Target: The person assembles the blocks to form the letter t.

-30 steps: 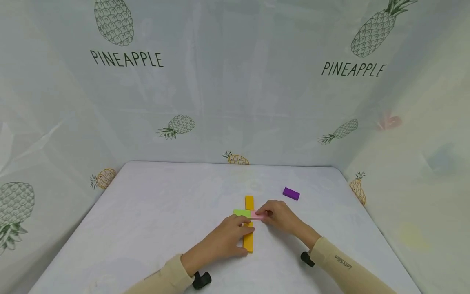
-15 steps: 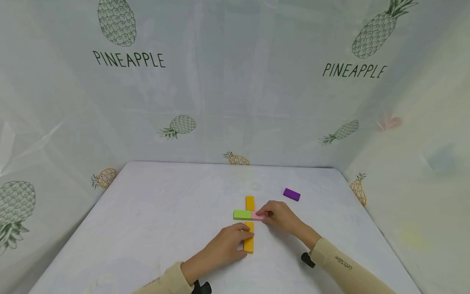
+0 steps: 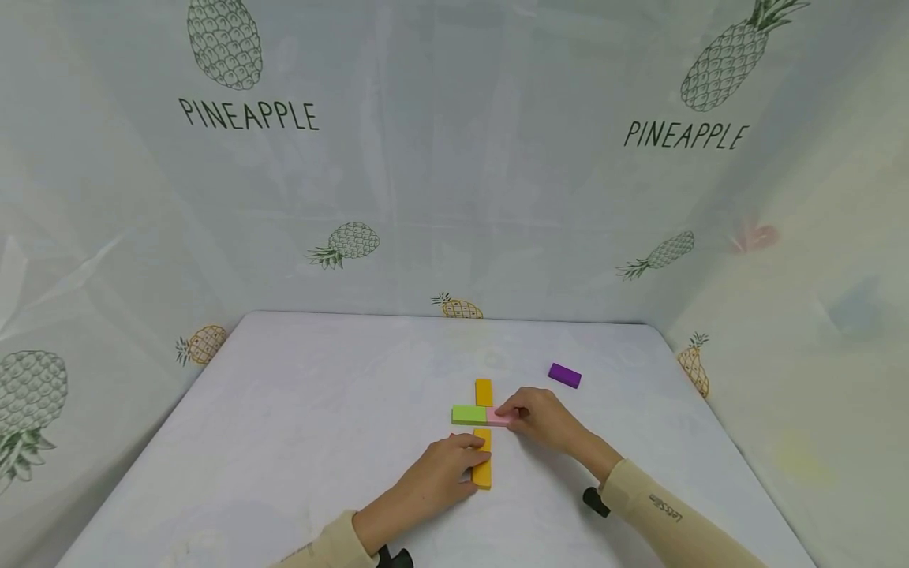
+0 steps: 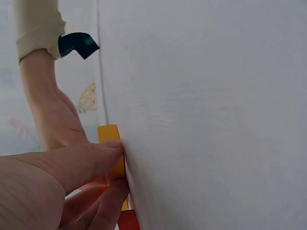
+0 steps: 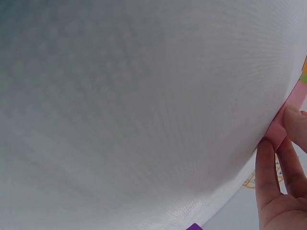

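My left hand [image 3: 442, 471] grips the longer yellow block [image 3: 483, 461], which lies lengthwise on the table. Its thumb is at the near end, its fingers along the left side and top. A red block [image 4: 128, 220] shows by these fingertips in the left wrist view, mostly hidden by the hand from above. My right hand [image 3: 545, 416] pinches the outer end of a pink block [image 5: 288, 108] between thumb and fingers. That block lies end to end with a lime green block [image 3: 469, 415], forming a crosswise row. A shorter yellow block [image 3: 484, 391] stands just beyond this row.
A purple block [image 3: 564, 375] lies apart at the back right of the white table [image 3: 319, 394]. Behind the table's far edge hangs a pale curtain [image 3: 454, 158] printed with pineapples, with similar sheets at both sides.
My left hand has drawn back toward me, off the lime green block, uncovering its front and the gap before the longer yellow block. A bit of red now shows there. The right hand stays put.
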A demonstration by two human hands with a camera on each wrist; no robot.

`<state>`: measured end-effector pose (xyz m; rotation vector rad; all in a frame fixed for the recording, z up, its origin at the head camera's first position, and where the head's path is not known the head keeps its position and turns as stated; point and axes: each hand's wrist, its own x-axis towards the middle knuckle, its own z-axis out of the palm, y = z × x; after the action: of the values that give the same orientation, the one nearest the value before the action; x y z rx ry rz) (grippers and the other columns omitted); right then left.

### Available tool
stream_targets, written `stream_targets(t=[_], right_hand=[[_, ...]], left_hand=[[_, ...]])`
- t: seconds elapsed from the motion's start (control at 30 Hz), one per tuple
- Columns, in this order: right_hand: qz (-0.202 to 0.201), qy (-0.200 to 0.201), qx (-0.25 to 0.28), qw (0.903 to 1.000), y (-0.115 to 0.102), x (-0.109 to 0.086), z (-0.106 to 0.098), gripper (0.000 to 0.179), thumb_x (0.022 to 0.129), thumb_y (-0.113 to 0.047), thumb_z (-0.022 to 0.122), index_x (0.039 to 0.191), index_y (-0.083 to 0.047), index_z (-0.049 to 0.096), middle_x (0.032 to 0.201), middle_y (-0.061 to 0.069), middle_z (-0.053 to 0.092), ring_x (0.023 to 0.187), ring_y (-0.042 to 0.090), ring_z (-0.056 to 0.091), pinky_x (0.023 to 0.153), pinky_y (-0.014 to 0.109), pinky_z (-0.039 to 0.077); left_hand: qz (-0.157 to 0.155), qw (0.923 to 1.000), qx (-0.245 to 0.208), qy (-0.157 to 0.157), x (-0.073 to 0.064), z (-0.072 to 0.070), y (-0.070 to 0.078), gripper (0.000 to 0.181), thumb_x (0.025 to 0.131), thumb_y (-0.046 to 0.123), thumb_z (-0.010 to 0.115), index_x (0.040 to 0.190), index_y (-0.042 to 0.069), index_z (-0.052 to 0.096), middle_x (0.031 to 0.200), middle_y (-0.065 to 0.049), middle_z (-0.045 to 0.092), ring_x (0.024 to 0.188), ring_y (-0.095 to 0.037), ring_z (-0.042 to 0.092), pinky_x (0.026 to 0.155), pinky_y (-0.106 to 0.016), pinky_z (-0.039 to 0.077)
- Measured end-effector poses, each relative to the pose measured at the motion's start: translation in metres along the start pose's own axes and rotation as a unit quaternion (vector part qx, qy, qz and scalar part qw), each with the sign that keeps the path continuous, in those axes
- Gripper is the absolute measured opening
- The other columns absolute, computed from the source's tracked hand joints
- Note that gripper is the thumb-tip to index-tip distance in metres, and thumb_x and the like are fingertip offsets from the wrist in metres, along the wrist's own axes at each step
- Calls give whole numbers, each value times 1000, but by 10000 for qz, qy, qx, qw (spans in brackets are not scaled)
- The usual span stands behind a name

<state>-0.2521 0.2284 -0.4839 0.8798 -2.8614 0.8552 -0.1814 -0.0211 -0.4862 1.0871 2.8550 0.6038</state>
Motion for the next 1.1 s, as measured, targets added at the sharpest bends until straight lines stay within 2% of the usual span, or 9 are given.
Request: stream_targets(t=[0.3,0.63,1.1], right_hand=[[37,8,-9,10000,0,0,1,23,90,-3,83,113,-11,83,102,-1,77,86,12,62,79,24,56],[70,6,-9,10000,0,0,1,24,90,-4,84,113,-10,83,103,-1,76,86,10,61,80,24,56],[-37,-1,12,10000,3,1,1,24,90,-4,84,113,-11,83,103,-1,76,87,10,63,81,25,58]], left_hand=[[-154,9997,-159,-139,3,0,4,43,90,18,88,131,11,77,141,0,68,132,-14,62,110,-41,52],[27,9999,-54,96,9,4,1,45,88,16,90,130,11,77,138,-1,70,130,-13,63,105,-32,55],[-55,9998,-144,83,11,2,3,44,88,15,89,130,9,77,140,-4,69,130,-16,64,105,-29,54]])
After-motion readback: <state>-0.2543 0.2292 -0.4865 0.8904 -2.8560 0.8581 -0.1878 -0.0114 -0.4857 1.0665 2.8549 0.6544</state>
